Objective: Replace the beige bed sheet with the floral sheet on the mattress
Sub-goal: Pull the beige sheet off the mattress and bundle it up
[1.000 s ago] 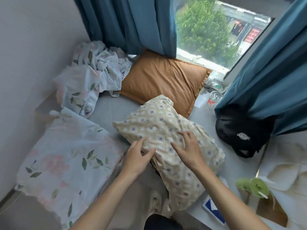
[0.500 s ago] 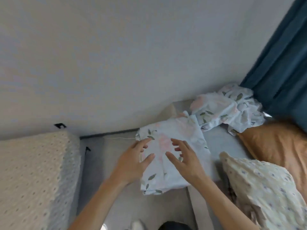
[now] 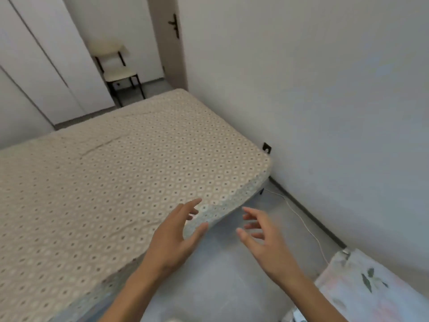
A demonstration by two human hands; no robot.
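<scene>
Two bare hands are reaching out over the near edge of the bed. Farthest left, the beige bed sheet is lying stretched across the mattress, covering its top and rounded corner. Behind it a chair is standing by the white wall. The left hand is hovering at the mattress edge, fingers spread and loosely bent, holding nothing. Just beside it, the right hand is hanging over the grey floor, fingers apart and empty. A thin white cable is trailing along the wall. Far right, the floral sheet is lying folded, well apart from the mattress.
</scene>
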